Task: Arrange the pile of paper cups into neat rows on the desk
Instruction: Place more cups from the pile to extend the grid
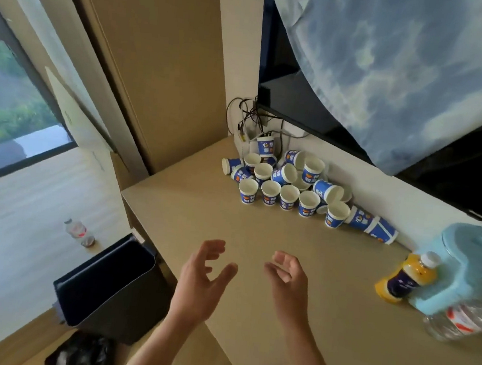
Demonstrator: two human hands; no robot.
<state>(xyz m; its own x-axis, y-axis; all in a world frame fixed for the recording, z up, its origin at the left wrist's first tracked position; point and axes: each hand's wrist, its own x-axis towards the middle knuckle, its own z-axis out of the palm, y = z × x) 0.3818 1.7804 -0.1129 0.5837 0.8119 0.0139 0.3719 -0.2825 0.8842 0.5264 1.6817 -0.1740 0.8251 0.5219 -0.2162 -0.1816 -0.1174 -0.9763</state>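
Item one, as I read it from the head camera: beige table [327, 280], set into a wall corner. Item two: pile of paper cups [290, 178], heaped in the far corner against the wall; blue printed sides, white rims and insides, a small orange mark on each. Most lie tipped or stacked on one another. In the front line [289, 197] I count five upright, mouths up, and two more [383, 230] lie on their sides at the right end. Item three: left hand [202, 282] and right hand [290, 282], raised over the near table, palms facing, fingers [212, 247] spread and loosely bent, holding nothing, well apart from the cups. Item four: orange bottle [405, 277], right edge.
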